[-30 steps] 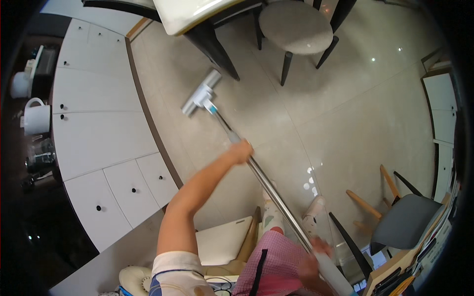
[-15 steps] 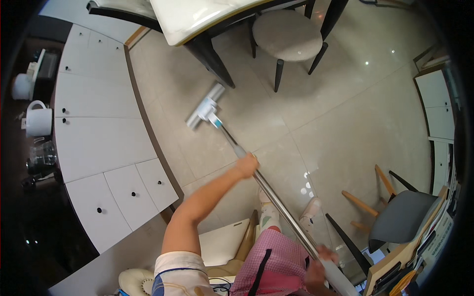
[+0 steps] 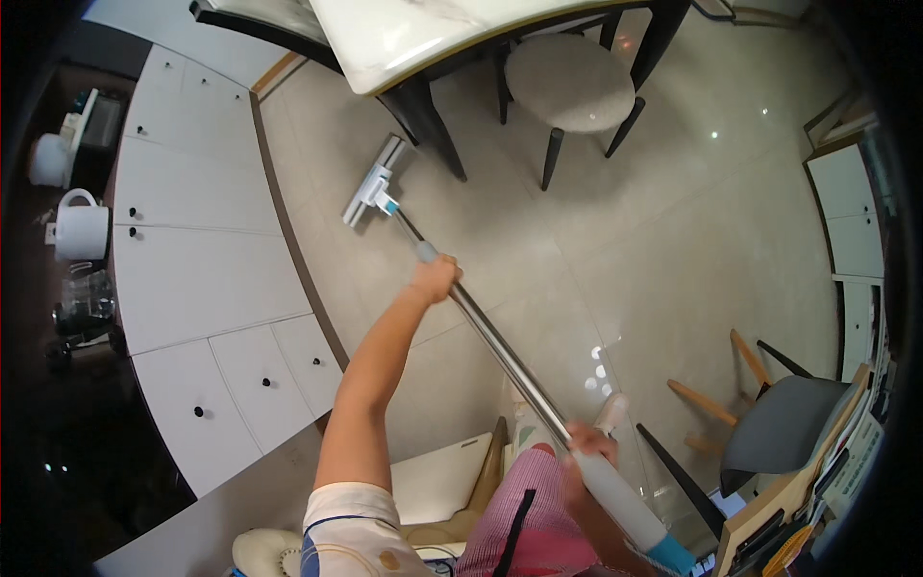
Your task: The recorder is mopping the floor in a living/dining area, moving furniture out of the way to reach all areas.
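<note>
A mop (image 3: 508, 358) with a long silver pole slants across the view. Its wide grey-and-white head (image 3: 371, 188) rests on the tiled floor, left of the dark leg of the white table. My left hand (image 3: 436, 278) is wrapped round the pole near its lower end, just above the head, with that arm stretched far forward. Higher up, close to my body, my right hand (image 3: 588, 445) is closed round the pole beside its thick grey handle. That handle ends in a blue cap (image 3: 670, 556). The right hand's fingers are slightly blurred.
White cabinets (image 3: 207, 279) with black knobs line the left side. Ahead stand a white-topped table (image 3: 423, 38) and a round padded stool (image 3: 572, 82) with black legs. At right is a grey chair (image 3: 784, 433) with wooden legs. A cream seat (image 3: 433, 478) lies near me.
The mop head has slid forward and left over the floor, away from me. Both hands have moved forward with the pole, and more of its handle now shows.
</note>
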A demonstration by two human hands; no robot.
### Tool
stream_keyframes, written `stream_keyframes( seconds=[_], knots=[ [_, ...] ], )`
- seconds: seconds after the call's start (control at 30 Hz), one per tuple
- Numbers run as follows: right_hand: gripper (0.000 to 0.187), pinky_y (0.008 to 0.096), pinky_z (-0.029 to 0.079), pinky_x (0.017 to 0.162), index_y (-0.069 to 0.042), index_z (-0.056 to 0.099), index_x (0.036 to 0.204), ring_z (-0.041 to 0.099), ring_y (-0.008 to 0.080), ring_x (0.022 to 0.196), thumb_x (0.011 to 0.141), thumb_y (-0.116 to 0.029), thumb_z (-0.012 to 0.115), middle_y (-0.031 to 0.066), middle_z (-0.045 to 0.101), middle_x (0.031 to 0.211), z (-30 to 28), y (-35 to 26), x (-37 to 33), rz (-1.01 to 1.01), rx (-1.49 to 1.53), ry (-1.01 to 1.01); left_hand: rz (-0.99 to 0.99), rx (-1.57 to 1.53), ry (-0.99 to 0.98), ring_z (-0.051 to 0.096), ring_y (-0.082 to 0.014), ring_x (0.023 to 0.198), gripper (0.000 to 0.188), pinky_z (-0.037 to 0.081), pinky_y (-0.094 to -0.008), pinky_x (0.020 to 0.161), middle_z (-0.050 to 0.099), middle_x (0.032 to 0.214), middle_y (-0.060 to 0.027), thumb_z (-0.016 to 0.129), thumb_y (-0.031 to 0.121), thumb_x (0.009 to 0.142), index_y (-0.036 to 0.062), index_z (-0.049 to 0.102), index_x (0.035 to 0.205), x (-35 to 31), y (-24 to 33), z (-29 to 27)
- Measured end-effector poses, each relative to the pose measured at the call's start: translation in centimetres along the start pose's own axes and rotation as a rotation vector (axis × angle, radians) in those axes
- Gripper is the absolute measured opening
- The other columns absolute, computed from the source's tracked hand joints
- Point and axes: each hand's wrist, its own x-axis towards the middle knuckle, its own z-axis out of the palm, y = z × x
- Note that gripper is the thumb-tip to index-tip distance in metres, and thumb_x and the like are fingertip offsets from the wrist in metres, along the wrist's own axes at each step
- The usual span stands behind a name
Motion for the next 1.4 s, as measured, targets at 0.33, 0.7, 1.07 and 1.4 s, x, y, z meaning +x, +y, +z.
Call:
stream_keyframes(
  seconds=[0.33, 0.7, 1.07, 1.4],
  knots=[
    [0.021, 0.0287, 0.033, 0.085, -0.003, 0.04, 0.088, 0.045, 0.0191, 0.095, 0.073, 0.005, 0.052, 0.0147, 0.049, 0.097, -0.4, -0.1, -2.0, 0.214, -0.056, 0.191, 0.064, -0.037, -0.066, 0.042, -0.0272, 0.099, 0.02, 0.043, -0.037, 0.076, 0.047, 0.098, -0.012, 0.059, 0.006, 0.062, 0.0125, 0.057, 0.081, 3.1, -0.9, 7.8],
    [0.024, 0.0278, 0.045, 0.052, -0.008, 0.047, 0.09, 0.052, 0.0156, 0.066, 0.071, -0.019, 0.058, 0.0066, 0.053, 0.081, -23.9, -15.8, -23.4, -0.088, -0.17, 0.302, 0.673, -0.202, -0.17, 0.055, -0.0294, 0.075, 0.013, 0.037, -0.0458, 0.077, 0.056, 0.07, -0.0117, 0.06, 0.01, 0.054, 0.0109, 0.06, 0.067, -12.4, 31.2, 8.9],
    [0.028, 0.0274, 0.043, 0.06, -0.006, 0.053, 0.09, 0.057, 0.0219, 0.073, 0.073, -0.027, 0.051, 0.0086, 0.058, 0.075, -24.2, -22.5, -15.8, 1.075, -0.012, 0.579, 0.625, -0.154, -0.272, 0.058, -0.0296, 0.066, 0.023, 0.047, -0.0372, 0.059, 0.059, 0.069, -0.0132, 0.059, 0.016, 0.056, 0.0057, 0.056, 0.077, -10.9, 30.3, 3.3],
    [0.05, 0.0418, 0.042, 0.067, -0.004, 0.034, 0.113, 0.055, 0.0364, 0.079, 0.071, -0.023, 0.056, 0.0214, 0.055, 0.084, -16.6, -13.0, 0.6, 1.046, -1.239, -0.908, 0.561, 0.034, -0.394, 0.058, -0.028, 0.074, 0.019, 0.045, -0.0371, 0.066, 0.059, 0.075, -0.0121, 0.056, 0.016, 0.06, 0.0072, 0.056, 0.076, -5.3, 18.3, 0.8]
  ],
)
